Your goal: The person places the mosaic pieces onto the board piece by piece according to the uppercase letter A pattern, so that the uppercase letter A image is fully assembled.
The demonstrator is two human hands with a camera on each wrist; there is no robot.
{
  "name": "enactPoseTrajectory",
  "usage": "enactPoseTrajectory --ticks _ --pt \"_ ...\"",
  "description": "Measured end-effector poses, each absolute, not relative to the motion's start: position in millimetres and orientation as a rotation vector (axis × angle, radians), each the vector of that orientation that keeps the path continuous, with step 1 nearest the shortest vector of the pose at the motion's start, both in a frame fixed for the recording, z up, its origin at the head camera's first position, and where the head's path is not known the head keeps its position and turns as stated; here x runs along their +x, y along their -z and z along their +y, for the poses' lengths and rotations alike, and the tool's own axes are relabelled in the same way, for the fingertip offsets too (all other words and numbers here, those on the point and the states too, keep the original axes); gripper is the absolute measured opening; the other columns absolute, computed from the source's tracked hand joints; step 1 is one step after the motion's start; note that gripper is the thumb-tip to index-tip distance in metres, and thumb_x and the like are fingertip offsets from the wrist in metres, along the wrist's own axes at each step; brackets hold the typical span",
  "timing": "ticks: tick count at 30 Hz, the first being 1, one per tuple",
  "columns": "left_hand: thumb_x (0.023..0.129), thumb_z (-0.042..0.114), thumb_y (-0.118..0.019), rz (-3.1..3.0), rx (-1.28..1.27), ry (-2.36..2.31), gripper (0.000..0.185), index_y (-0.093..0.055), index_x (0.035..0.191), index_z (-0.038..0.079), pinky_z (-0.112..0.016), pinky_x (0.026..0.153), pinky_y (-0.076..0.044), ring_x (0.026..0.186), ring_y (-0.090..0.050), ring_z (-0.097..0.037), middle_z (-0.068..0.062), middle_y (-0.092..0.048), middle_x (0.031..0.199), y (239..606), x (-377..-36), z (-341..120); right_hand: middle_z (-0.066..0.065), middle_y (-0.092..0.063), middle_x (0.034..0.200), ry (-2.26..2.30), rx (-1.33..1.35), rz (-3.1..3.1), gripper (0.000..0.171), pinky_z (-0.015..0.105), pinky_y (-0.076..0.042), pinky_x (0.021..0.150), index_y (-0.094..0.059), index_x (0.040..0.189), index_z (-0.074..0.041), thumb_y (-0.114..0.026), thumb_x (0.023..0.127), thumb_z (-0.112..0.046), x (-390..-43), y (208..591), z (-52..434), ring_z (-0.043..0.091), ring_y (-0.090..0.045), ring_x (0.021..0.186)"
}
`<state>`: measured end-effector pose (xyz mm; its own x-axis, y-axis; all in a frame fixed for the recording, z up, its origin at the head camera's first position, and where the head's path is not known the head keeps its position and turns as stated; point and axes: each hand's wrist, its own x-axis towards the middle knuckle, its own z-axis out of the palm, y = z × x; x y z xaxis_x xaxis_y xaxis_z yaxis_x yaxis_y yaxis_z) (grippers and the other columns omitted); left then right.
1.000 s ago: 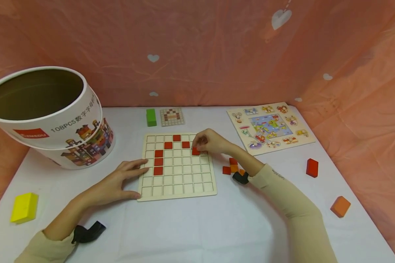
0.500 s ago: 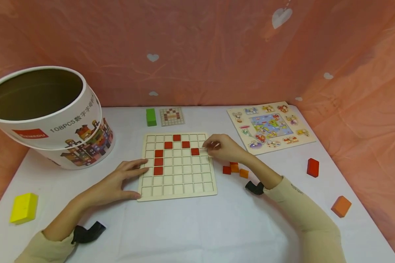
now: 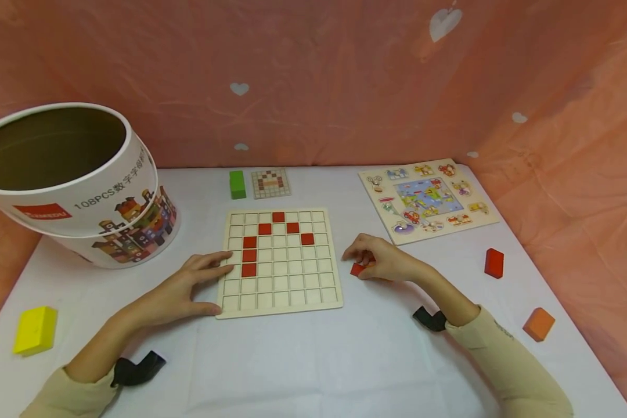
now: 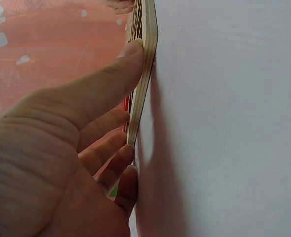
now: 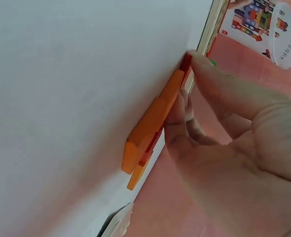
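Observation:
A wooden grid board [image 3: 296, 284] lies mid-table with several red square tiles [image 3: 248, 255] in its cells. My left hand [image 3: 185, 288] rests at its left edge, fingers fairly straight; in the left wrist view the thumb [image 4: 123, 59] presses the board's rim. Just right of the board, my right hand [image 3: 389, 259] is bent over a small group of tiles and pinches a red tile [image 3: 356, 269] there. The right wrist view has its fingertips at that red tile [image 5: 186, 61], beside several orange tiles [image 5: 147, 121]. In the head view my hand mostly hides that group.
A big white bucket [image 3: 83, 197] stands back left, a yellow block [image 3: 35, 331] in front of it. Behind the board are a green block [image 3: 237, 184] and a pattern card [image 3: 270, 191]. Rightward lie a picture puzzle [image 3: 386, 217], a red block [image 3: 494, 263] and an orange block [image 3: 539, 324].
My right hand has let go of a red tile in the board's right part and moved right and nearer me to the loose tiles. My left hand has stayed at the board.

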<state>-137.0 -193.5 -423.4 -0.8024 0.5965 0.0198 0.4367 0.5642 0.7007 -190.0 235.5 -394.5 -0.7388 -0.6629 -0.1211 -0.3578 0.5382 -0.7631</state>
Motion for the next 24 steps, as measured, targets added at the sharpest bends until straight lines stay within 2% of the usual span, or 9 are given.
enactPoseTrajectory --ticks 7,14,24 --pt "0.078 0.034 -0.084 2.576 0.865 -1.068 0.078 -0.054 0.141 0.0 -0.063 0.108 -0.027 0.141 -0.025 -0.039 -0.013 -0.033 0.157 425.3 -137.2 -194.2 0.004 -0.063 0.103 1.025 -0.883 2.362 0.035 0.029 -0.049 0.081 -0.07 0.114 -0.003 -0.074 0.082 0.009 -190.0 397.6 236.5 0.02 -0.057 0.092" --pt "0.077 0.033 -0.085 2.579 0.868 -1.066 0.078 -0.054 0.141 -0.001 -0.062 0.108 -0.027 0.141 -0.026 -0.039 -0.014 -0.033 0.157 425.1 -137.2 -194.8 0.005 -0.063 0.097 1.067 -0.909 2.312 0.027 0.027 -0.049 0.074 -0.069 0.11 -0.001 -0.073 0.085 0.007 -192.0 395.8 235.5 0.02 -0.057 0.088" --pt "0.077 0.031 -0.085 2.577 0.873 -1.07 0.078 -0.054 0.14 -0.001 -0.062 0.107 -0.028 0.141 -0.026 -0.039 -0.015 -0.033 0.156 424.3 -137.1 -194.7 0.008 -0.068 0.091 1.202 -0.839 2.284 0.013 0.025 -0.048 0.073 -0.072 0.1 0.004 -0.072 0.086 0.006 -220.8 392.3 204.9 0.02 -0.056 0.082"
